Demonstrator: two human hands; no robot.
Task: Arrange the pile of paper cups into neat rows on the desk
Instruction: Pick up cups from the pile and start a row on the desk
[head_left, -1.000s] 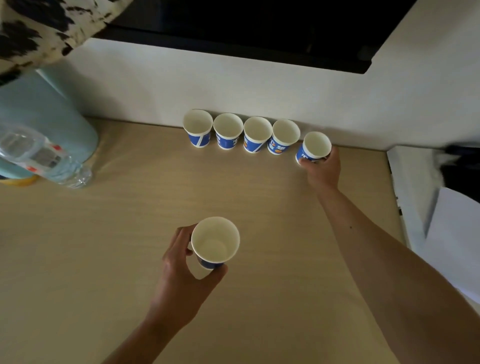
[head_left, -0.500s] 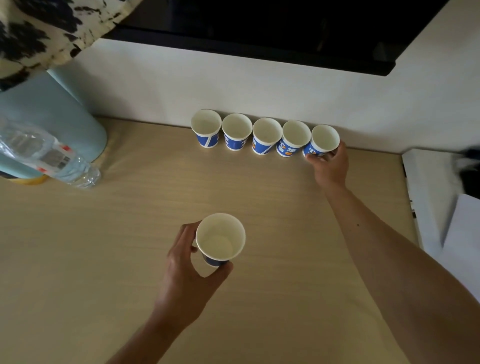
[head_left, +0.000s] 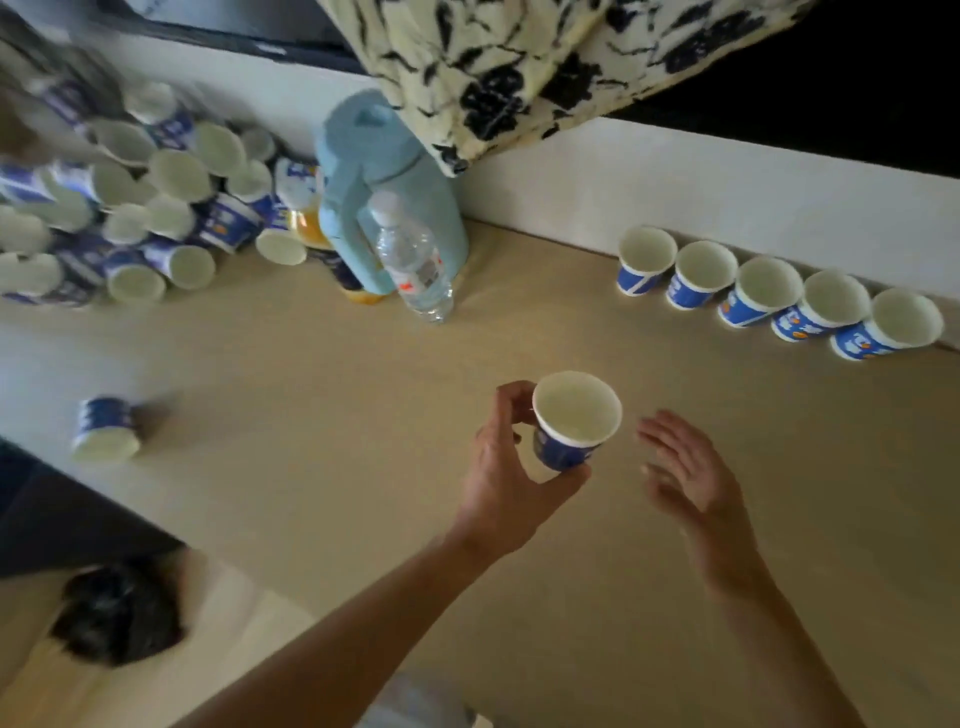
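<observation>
While left hand (head_left: 511, 480) pinches upright paper cup (head_left: 570, 420) between thumb and curled fingers above desk (head_left: 311, 415) centre, right hand (head_left: 693, 480) hovers just right, fingers spread, touching nothing. Row of five cups (head_left: 774, 291) far right against wall; cup pile (head_left: 130, 202) far left.

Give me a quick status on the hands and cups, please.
Left hand grips one cup, upright. Right hand open, empty, beside it. Five-cup row far right; pile far left. Jug and bottle stand between them.
</observation>
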